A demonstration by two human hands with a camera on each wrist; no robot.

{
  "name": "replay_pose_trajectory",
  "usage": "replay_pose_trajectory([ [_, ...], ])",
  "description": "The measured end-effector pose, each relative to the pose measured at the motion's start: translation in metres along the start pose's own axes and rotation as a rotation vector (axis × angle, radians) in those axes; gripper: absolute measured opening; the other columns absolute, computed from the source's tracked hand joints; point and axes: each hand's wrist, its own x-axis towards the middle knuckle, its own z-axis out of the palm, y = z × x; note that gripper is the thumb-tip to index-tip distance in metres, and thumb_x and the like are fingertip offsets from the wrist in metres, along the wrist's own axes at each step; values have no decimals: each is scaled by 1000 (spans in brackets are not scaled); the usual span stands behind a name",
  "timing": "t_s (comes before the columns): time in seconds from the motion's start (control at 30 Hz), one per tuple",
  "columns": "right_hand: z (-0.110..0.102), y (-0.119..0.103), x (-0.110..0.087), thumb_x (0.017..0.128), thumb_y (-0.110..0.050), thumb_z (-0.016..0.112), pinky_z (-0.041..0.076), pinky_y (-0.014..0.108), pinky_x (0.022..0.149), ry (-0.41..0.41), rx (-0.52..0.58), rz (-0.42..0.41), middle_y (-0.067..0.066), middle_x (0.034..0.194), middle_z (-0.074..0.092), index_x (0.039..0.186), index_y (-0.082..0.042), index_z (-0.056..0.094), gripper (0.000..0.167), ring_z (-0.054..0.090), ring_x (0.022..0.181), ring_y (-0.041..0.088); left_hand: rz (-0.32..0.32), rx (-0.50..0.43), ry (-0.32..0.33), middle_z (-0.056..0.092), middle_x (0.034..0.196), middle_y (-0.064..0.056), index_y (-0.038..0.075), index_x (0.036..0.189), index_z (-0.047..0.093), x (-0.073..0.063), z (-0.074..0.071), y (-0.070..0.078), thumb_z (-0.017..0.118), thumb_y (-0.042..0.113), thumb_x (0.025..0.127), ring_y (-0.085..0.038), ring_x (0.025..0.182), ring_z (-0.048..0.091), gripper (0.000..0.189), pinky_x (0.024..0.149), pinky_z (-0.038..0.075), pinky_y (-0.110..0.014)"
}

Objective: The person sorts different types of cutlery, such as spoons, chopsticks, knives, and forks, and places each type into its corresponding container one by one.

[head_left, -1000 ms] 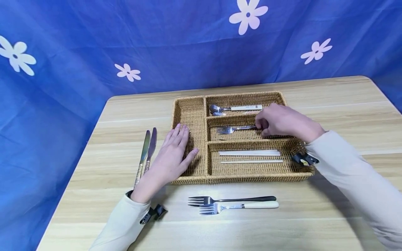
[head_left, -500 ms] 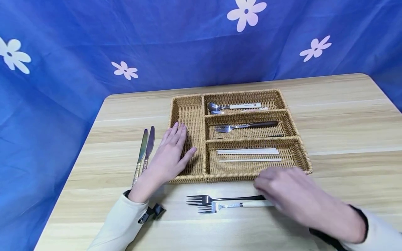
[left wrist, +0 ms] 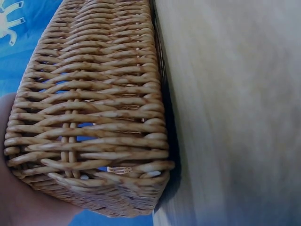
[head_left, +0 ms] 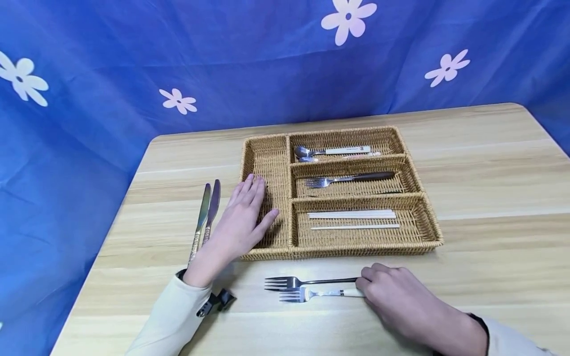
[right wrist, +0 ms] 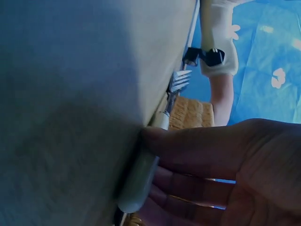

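In the head view, my right hand (head_left: 401,299) is low over the handles of two forks lying on the table in front of the wicker cutlery tray (head_left: 360,251). One is a black fork (head_left: 320,282); beside it is a white-handled fork (head_left: 329,292). The right wrist view shows my thumb against the white handle (right wrist: 141,179), the other fingers curling round the far side. Handle ends are hidden from above by the hand. My left hand (head_left: 240,222) rests on the tray's left side, fingers stretched into the long left compartment.
Two table knives (head_left: 213,205) lie left of the tray. Its back compartment holds spoons (head_left: 347,150), the middle one a dark-handled fork (head_left: 371,176) and a partly hidden dark utensil, the front one white chopsticks (head_left: 352,214). A blue flowered cloth (head_left: 267,74) hangs behind the table.
My right hand has let go of the dark-handled fork in the middle compartment, then come down and forward to the two forks on the table. My left hand stays put.
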Motion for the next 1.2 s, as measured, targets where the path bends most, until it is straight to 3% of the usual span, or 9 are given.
replay_pose_trajectory([
  [0.27,-4,-1,1,77,-5,72,52,23,55,-36,90,47,-6,72,56,76,-10,67,7,51,65,7,2,2,3,18,155,-26,-11,147,21,1,-1,0,41,43,102,-38,146,9,73,120,1,-43],
  [0.57,-42,10,8,71,-3,77,54,19,57,146,95,-28,-5,80,64,86,-13,68,19,60,68,7,0,6,2,18,155,-25,-11,147,21,1,-2,1,41,43,102,-37,146,8,74,120,1,-43],
  [0.9,-91,53,37,68,1,80,49,14,49,263,5,-42,0,79,68,85,-9,72,22,59,61,6,0,8,0,18,155,-26,-11,147,22,-1,-1,-1,42,42,102,-38,146,8,72,120,3,-46],
  [1.2,-94,94,62,74,2,77,55,25,54,241,-2,-20,5,80,69,87,-4,73,15,62,62,12,9,5,-3,16,155,-26,-12,147,20,-1,-1,0,26,39,106,-38,146,7,66,120,3,-47],
])
